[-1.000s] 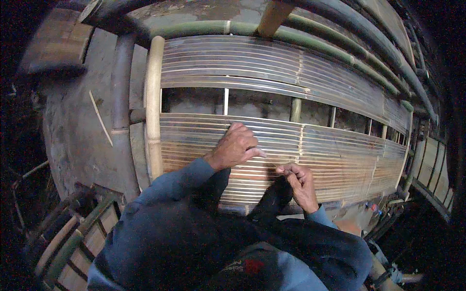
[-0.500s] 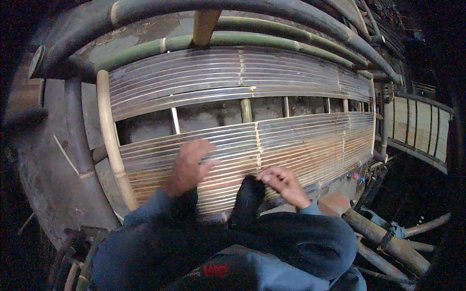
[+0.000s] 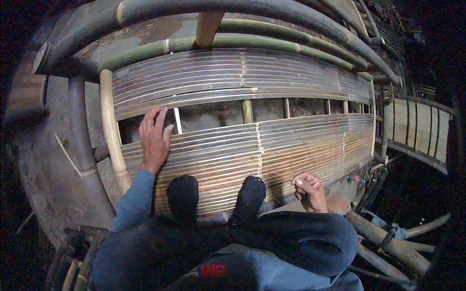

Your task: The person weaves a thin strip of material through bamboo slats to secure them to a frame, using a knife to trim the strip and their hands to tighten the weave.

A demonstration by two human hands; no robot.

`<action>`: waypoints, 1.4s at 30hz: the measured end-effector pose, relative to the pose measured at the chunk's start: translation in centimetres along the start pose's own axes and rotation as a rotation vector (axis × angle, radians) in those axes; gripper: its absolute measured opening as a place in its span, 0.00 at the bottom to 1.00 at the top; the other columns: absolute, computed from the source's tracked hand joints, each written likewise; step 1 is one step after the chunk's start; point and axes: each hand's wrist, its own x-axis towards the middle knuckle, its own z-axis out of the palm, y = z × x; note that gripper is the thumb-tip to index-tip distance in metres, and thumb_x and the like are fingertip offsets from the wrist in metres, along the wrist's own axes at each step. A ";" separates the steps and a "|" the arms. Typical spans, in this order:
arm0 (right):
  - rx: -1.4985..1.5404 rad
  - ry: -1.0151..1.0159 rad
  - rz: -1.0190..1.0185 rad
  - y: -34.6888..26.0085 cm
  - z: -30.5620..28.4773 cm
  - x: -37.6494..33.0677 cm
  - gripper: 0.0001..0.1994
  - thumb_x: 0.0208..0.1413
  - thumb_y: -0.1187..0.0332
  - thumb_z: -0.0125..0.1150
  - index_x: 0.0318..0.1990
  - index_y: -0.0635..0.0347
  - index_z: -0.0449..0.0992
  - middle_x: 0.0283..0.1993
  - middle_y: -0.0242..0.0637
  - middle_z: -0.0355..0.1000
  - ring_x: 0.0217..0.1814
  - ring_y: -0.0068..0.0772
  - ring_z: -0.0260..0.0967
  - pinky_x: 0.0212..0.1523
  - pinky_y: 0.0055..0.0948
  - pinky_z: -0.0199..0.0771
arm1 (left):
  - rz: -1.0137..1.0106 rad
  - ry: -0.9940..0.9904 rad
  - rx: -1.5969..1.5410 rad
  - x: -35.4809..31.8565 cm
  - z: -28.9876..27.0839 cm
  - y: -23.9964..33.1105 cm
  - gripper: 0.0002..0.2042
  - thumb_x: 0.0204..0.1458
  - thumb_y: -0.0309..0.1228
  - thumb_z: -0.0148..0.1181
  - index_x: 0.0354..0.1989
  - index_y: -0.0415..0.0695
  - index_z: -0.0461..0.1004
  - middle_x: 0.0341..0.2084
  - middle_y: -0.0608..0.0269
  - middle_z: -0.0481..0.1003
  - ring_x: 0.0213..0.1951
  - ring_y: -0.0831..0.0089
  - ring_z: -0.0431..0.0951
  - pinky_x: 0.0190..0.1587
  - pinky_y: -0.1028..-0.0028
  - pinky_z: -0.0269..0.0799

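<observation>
My left hand (image 3: 155, 143) is held out with its fingers apart, over the left end of the gap in a slatted bamboo bench. Its fingertips are close to the lower edge of the far slat panel (image 3: 194, 77); contact cannot be made out. My right hand (image 3: 311, 191) hovers above the near slat panel (image 3: 218, 148), close to its front edge on the right. Its fingers are curled, thumb against forefinger. Anything pinched there is too small to name. Pale crosswise supports (image 3: 177, 120) show in the gap.
My feet in dark socks (image 3: 183, 194) rest on the near panel. Thick bamboo poles (image 3: 291, 17) run along the far side, and an upright pole (image 3: 112, 106) bounds the left. Another slatted piece (image 3: 422, 126) stands at right. Bamboo lengths (image 3: 388, 242) lie at lower right.
My left hand has moved left and away from me, toward the gap, with fingers spreading. My right hand has shifted right and slightly nearer me, away from my foot.
</observation>
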 end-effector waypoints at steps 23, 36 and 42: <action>0.425 -0.392 -0.456 -7.4 3.8 3.8 0.11 0.62 0.65 0.64 0.34 0.53 0.66 0.31 0.28 0.61 0.30 0.23 0.57 0.35 0.32 0.67 | -0.039 0.077 0.029 0.8 -0.5 -0.4 0.22 0.55 0.29 0.63 0.59 0.44 0.71 0.54 0.52 0.71 0.58 0.53 0.68 0.61 0.55 0.61; -0.046 -0.107 -0.350 -6.3 5.5 5.5 0.09 0.62 0.67 0.63 0.42 0.64 0.80 0.32 0.32 0.75 0.25 0.16 0.61 0.22 0.20 0.61 | -0.047 -0.038 -0.241 -0.9 1.1 -1.4 0.09 0.58 0.34 0.60 0.42 0.42 0.79 0.37 0.54 0.78 0.46 0.53 0.76 0.55 0.54 0.63; -0.562 -0.251 -0.414 -5.2 11.1 9.2 0.13 0.62 0.71 0.61 0.53 0.61 0.77 0.29 0.31 0.73 0.27 0.21 0.63 0.28 0.25 0.63 | -0.157 -0.133 -0.266 0.0 1.0 -3.0 0.07 0.58 0.33 0.59 0.36 0.45 0.81 0.32 0.55 0.76 0.42 0.53 0.75 0.50 0.56 0.64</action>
